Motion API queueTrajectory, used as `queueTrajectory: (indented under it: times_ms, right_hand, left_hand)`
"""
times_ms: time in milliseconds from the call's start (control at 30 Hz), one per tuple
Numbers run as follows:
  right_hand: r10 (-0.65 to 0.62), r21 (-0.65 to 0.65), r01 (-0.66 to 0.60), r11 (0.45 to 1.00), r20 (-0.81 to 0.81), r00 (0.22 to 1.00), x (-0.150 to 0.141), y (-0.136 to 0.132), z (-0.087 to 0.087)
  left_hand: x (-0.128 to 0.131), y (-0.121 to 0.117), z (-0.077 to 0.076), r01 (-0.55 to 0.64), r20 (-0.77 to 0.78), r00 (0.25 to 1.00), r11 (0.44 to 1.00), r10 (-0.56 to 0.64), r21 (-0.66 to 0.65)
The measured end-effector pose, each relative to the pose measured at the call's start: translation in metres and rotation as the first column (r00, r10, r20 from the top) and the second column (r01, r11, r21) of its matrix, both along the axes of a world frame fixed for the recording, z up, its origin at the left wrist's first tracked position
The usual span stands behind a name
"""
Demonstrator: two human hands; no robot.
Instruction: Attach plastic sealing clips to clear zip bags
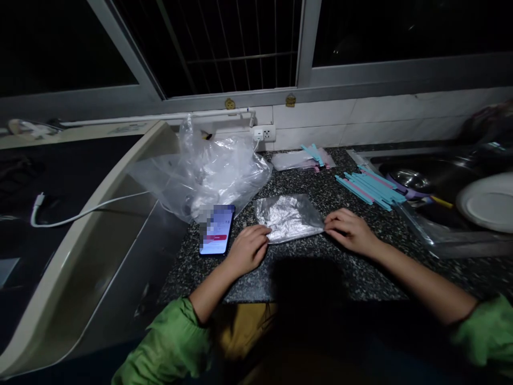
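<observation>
A flat clear plastic bag (292, 216), shiny and wrinkled, lies on the speckled dark countertop (256, 286). At its near left corner is my left hand (249, 247), fingers bent and closed on the edge. My right hand (352, 231) pinches the right corner between thumb and fingers. A lit smartphone (217, 230) lies just left of my left hand. Several turquoise and pink strips (371, 187) sit in a pile beyond my right hand.
A large crumpled clear bag (224, 171) stands behind the phone. Against the wall lies a stack of flat bags (294, 159) with strips on top. At right is a sink (425, 224) holding a white plate (489, 200). A white cable (92, 209) crosses the appliance at left.
</observation>
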State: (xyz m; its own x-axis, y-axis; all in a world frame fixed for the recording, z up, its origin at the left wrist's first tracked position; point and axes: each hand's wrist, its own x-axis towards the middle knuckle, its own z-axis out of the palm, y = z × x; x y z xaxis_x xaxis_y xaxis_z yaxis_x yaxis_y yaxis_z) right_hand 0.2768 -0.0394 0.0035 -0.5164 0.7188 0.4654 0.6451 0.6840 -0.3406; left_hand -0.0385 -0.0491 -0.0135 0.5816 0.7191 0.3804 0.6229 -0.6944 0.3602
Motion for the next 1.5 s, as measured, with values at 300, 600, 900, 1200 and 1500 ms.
queueTrajectory:
  times_ms: [300,600,900,1200,1500]
  right_hand:
    - [0.128,-0.179,-0.109,0.978,0.102,0.986,0.005,-0.001,-0.013]
    - [0.202,-0.151,-0.190,0.970,0.068,0.977,-0.008,0.031,-0.030]
    - [0.151,-0.178,-0.183,0.967,-0.179,0.972,-0.015,0.040,-0.032]
    - [-0.141,-0.386,0.036,0.922,-0.249,0.958,-0.018,0.047,-0.036]
    - [-0.498,-0.414,0.399,0.818,-0.166,0.851,-0.039,0.057,-0.037]
  left_hand:
    - [0.003,-0.003,-0.008,0.035,-0.043,0.998,0.996,-0.038,-0.083]
    - [0.006,0.000,-0.004,-0.032,0.124,0.990,0.971,0.063,-0.236]
    - [0.005,0.018,-0.015,-0.125,0.221,0.955,0.944,0.198,-0.306]
    - [0.012,0.037,-0.023,-0.297,0.278,0.877,0.896,0.393,-0.330]
    - [0.017,0.038,-0.022,-0.449,0.175,0.858,0.870,0.483,-0.203]
